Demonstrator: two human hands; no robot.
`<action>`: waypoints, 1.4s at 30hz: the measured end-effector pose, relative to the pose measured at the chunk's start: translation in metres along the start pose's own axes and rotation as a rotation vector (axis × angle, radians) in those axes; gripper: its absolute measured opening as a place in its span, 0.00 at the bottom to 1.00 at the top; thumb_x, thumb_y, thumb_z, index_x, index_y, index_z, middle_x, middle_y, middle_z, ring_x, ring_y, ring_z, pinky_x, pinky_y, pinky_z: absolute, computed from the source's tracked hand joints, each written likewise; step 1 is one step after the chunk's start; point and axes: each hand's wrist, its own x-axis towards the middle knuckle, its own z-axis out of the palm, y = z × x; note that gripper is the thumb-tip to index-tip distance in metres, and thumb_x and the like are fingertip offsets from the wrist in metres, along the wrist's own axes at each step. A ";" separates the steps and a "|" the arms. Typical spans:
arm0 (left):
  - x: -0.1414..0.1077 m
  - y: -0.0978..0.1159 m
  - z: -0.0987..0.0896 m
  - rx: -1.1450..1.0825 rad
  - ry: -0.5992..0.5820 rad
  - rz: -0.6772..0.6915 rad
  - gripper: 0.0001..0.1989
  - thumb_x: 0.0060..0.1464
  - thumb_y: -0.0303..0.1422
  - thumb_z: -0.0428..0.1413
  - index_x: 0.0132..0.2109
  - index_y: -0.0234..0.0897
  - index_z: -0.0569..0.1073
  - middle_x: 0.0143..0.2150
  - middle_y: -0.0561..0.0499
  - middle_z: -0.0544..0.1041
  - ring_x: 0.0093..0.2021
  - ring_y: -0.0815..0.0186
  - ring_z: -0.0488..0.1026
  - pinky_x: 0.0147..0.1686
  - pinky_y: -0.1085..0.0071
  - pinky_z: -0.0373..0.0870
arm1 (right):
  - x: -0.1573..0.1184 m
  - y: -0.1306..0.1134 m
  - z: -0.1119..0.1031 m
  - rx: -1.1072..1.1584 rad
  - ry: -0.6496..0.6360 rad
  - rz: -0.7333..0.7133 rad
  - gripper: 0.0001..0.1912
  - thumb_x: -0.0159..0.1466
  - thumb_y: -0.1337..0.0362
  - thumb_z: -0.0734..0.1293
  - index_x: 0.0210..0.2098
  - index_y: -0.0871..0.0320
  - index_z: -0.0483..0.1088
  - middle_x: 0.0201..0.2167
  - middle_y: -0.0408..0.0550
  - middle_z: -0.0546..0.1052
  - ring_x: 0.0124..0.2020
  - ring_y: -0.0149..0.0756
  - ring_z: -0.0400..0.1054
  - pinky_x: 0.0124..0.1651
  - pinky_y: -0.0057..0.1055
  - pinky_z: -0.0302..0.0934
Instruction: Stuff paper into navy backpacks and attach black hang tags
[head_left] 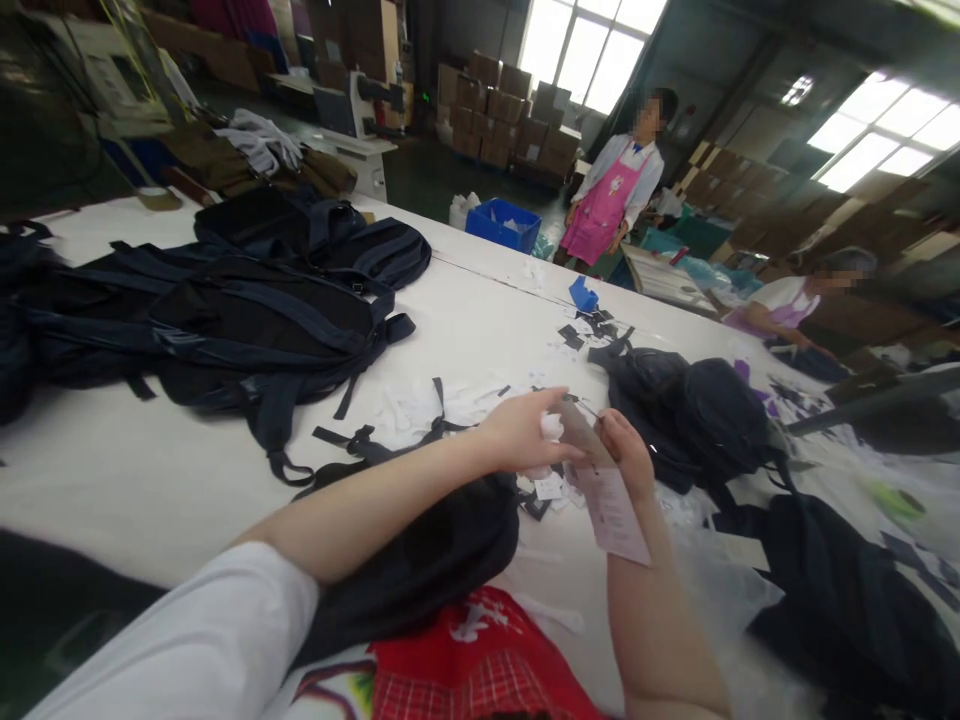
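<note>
A long paper hang tag [611, 505], grey at its upper end and pale with small print below, hangs between my hands. My left hand [525, 432] pinches its upper end, and a small white piece [552, 427] shows by the fingers. My right hand [628, 448] is closed at the tag's top right, its fingertips on a thin dark strand or pin [589, 408] too fine to make out. Beneath my left forearm, a dark backpack [442, 545] lies against the table's near edge. Loose paper tags [550, 487] are scattered just behind my hands.
Dark navy backpacks [277, 310] are piled on the white table [480, 335] at left; others [712, 410] lie at right beside clear plastic bags [720, 590]. A small blue box [583, 294] stands farther back. Two people in pink aprons [609, 205] are beyond the table.
</note>
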 end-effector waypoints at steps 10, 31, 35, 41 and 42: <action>-0.062 0.025 0.051 -0.109 -0.022 0.172 0.21 0.54 0.46 0.56 0.50 0.39 0.76 0.49 0.46 0.80 0.49 0.57 0.77 0.52 0.63 0.72 | -0.016 -0.007 -0.013 0.057 0.791 -0.391 0.17 0.55 0.50 0.70 0.30 0.58 0.69 0.12 0.31 0.59 0.14 0.24 0.52 0.21 0.26 0.54; -0.087 -0.001 0.047 -0.543 -0.100 -0.256 0.11 0.54 0.35 0.54 0.40 0.36 0.77 0.36 0.49 0.82 0.37 0.62 0.78 0.37 0.69 0.74 | -0.077 -0.038 -0.048 -0.323 -0.136 0.017 0.20 0.51 0.56 0.75 0.40 0.58 0.77 0.38 0.49 0.79 0.35 0.35 0.70 0.36 0.29 0.63; -0.089 -0.001 0.047 -0.544 -0.085 -0.235 0.12 0.55 0.36 0.53 0.40 0.35 0.77 0.36 0.48 0.82 0.36 0.62 0.78 0.37 0.68 0.74 | -0.087 -0.048 -0.058 -0.667 -0.288 -0.016 0.23 0.47 0.56 0.77 0.42 0.57 0.78 0.30 0.45 0.78 0.25 0.32 0.64 0.27 0.28 0.58; -0.096 0.012 0.040 -0.161 -0.039 -0.013 0.17 0.49 0.28 0.53 0.47 0.38 0.78 0.44 0.47 0.81 0.45 0.57 0.77 0.47 0.63 0.73 | -0.089 -0.043 -0.053 -0.700 -0.087 -0.101 0.20 0.49 0.46 0.74 0.29 0.57 0.76 0.21 0.41 0.72 0.22 0.32 0.63 0.23 0.28 0.58; -0.098 0.015 0.040 -0.078 -0.046 0.022 0.21 0.47 0.26 0.54 0.49 0.39 0.77 0.46 0.47 0.81 0.46 0.55 0.77 0.49 0.62 0.72 | -0.088 -0.039 -0.048 -0.627 -0.028 -0.083 0.22 0.51 0.42 0.72 0.27 0.57 0.75 0.19 0.41 0.70 0.20 0.31 0.62 0.21 0.28 0.57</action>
